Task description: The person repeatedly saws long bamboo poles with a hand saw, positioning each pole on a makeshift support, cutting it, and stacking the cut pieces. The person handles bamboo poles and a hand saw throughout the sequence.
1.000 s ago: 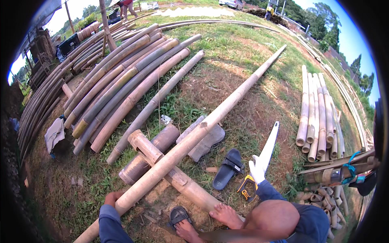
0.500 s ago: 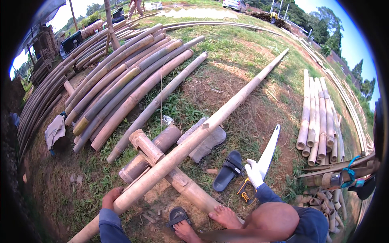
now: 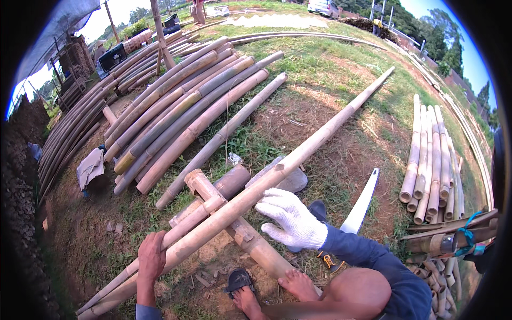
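My left hand [image 3: 151,257], bare, is closed round a thinner bamboo pole [image 3: 193,220] lying along the left side of a long, thick bamboo pole [image 3: 320,137]. The thick pole slants from the lower left to the far right, across a bamboo log [image 3: 258,250] on the ground. In a white knitted glove, my right hand [image 3: 294,218] hovers just right of the thick pole, fingers spread and holding nothing. A handsaw [image 3: 364,201] with a black and yellow handle lies on the ground beyond my right forearm, which partly covers it.
Many long bamboo poles [image 3: 200,128] lie stacked at the left. A bundle of shorter poles [image 3: 426,154] rests at the right, with cut pieces [image 3: 434,280] below it. A flat stone [image 3: 293,181] and a black sandal [image 3: 318,209] sit behind my glove. My bare foot [image 3: 300,284] presses on the log.
My right hand has let go of the saw and moved left, up to the thick pole. My left hand has raised the thinner pole into view beside the thick one.
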